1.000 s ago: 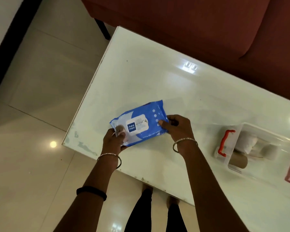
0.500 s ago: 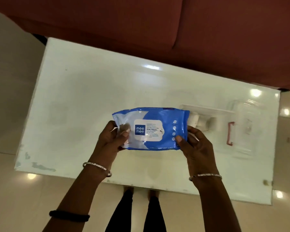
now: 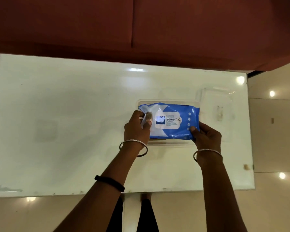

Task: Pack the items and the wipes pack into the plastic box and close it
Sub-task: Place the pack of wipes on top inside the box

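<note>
**Wipes pack hovering over the open box**

Wipes pack [image 3: 172, 122], blue with a white label, sits right of centre in the frame, held flat between two hands directly over the clear plastic box [image 3: 170, 102], whose rim peeks out above and below it. The left hand [image 3: 137, 129] pinches the crinkled left end of the pack between thumb and fingers; the right hand [image 3: 206, 138] clamps the lower right corner, thumb on top.

What might go wrong, to my eye: the pack looks nearly as long as the box opening, so if it goes down skewed an end could catch on the rim and leave it riding high, and then the lid would not seat. Whatever already lies inside is hidden beneath the pack, and a tall item there could also prop it up. The soft wrapper may buckle under that end-pinch.

Counting: one wipes pack, one box, one clear lid [image 3: 215, 101] lying at the box's upper right on the white surface [image 3: 65, 114], two hands. Items inside cannot be counted from here.
</note>
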